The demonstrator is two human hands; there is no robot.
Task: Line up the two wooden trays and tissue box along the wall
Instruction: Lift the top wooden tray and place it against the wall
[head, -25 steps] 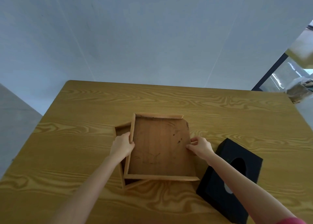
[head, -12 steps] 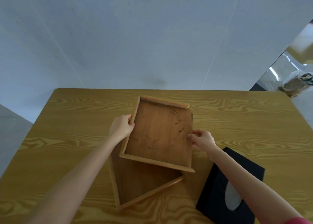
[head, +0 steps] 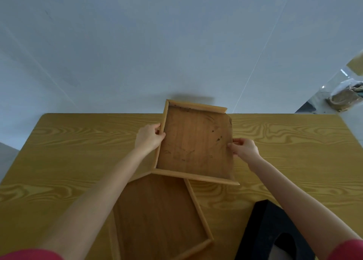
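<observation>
- Against the far side, the wall point(head: 176, 43) runs the whole width of the view; the table point(head: 78, 151) butts up to it, and this edge is where I judge the row is meant to form.
- Lower tray point(head: 157, 216): lies flat on the table near me, skewed to the wall line, untouched.
- Upper tray point(head: 196, 141): held clear of the lower one, tilted, its far rim overlapping the table's far edge in this view. Whether it touches the wall I cannot tell.
- Tissue box point(head: 263, 230): black, at the near right corner, well apart from the wall.
- Left hand point(head: 149, 138): fingers wrapped over the upper tray's left rim.
- Right hand point(head: 244, 148): pinching the tray's right edge, which appears to lack a rim.
- Step in hand, as I judge it: placing the first tray. Next I must square its far rim parallel to the wall, lower it flat, and release both hands evenly so it does not skid.
</observation>
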